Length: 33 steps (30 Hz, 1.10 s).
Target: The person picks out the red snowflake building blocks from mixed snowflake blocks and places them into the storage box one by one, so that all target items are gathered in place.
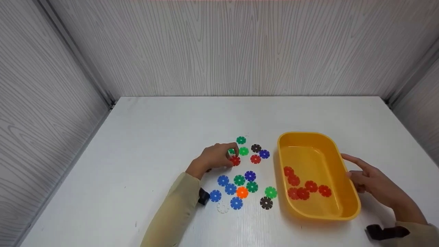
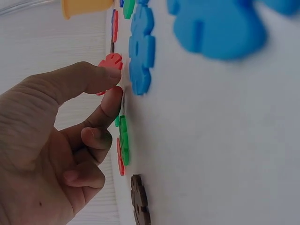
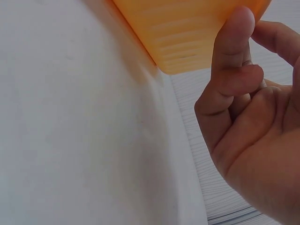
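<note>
Thumb and index finger of my left hand [image 1: 216,156] pinch a red notched, flower-shaped plastic disc [image 1: 235,161]. In the left wrist view this red disc [image 2: 112,63] stands tilted between the fingertips, low over the table. Green discs [image 1: 244,151] and another red disc [image 1: 255,159] lie close to the hand. My right hand [image 1: 374,183] is at the right side of a yellow tray [image 1: 305,135], its index finger reaching the rim from outside. In the right wrist view, fingertips touch the tray's outer wall [image 3: 183,37], while other fingers bend toward the palm.
Several red discs [image 1: 303,193] lie inside the tray. Between tray and left forearm are scattered blue [image 1: 236,203], green [image 1: 271,192], orange [image 1: 242,192], dark brown [image 1: 266,203] and clear discs [image 1: 223,207]. Wood-grain panels [image 1: 219,48] close off the white table's [image 1: 164,123] back and sides.
</note>
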Motion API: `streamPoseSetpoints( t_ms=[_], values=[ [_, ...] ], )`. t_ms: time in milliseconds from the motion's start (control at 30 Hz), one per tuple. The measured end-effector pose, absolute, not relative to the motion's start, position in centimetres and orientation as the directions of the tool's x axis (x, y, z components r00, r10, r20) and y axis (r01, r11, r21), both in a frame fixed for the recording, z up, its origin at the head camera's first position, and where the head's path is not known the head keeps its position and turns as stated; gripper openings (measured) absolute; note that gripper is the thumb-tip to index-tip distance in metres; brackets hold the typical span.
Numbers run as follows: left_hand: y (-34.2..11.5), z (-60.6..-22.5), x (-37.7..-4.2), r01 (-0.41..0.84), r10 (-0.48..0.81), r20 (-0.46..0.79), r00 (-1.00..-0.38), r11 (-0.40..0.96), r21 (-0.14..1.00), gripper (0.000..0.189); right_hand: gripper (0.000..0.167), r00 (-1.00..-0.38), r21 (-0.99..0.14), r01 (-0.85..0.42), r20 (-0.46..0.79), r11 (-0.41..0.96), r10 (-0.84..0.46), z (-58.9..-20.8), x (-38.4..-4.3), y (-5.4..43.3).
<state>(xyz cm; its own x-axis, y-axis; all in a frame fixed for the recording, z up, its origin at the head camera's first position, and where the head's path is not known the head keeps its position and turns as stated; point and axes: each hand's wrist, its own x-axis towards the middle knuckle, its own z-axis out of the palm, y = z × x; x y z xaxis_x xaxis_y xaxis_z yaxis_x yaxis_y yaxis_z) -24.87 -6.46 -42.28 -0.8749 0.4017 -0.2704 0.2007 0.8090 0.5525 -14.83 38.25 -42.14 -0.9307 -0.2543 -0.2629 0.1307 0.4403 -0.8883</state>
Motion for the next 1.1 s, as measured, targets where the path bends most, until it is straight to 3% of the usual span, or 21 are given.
streamPoseSetpoints(
  t_ms=[200, 633, 1100],
  values=[
    [-6.77, -42.58, -24.94, 0.169, 0.426, -0.255, -0.868, 0.736, 0.655, 0.033, 0.054, -0.929, -0.902, 0.115, -0.246, 0.417, -0.276, -42.03, -14.76, 38.32],
    [-7.18, -42.69, -25.61, 0.101, 0.506, -0.142, -0.851, 0.423, 0.9, 0.031, 0.056, -0.933, -0.893, 0.113, -0.246, 0.436, -0.263, -42.16, -14.99, 38.48],
    [-6.89, -42.08, -25.06, 0.032, 0.493, -0.122, -0.861, 0.292, 0.956, 0.031, 0.06, -0.93, -0.873, 0.154, -0.287, 0.462, -0.232, -42.19, -14.89, 38.36]
  ],
)
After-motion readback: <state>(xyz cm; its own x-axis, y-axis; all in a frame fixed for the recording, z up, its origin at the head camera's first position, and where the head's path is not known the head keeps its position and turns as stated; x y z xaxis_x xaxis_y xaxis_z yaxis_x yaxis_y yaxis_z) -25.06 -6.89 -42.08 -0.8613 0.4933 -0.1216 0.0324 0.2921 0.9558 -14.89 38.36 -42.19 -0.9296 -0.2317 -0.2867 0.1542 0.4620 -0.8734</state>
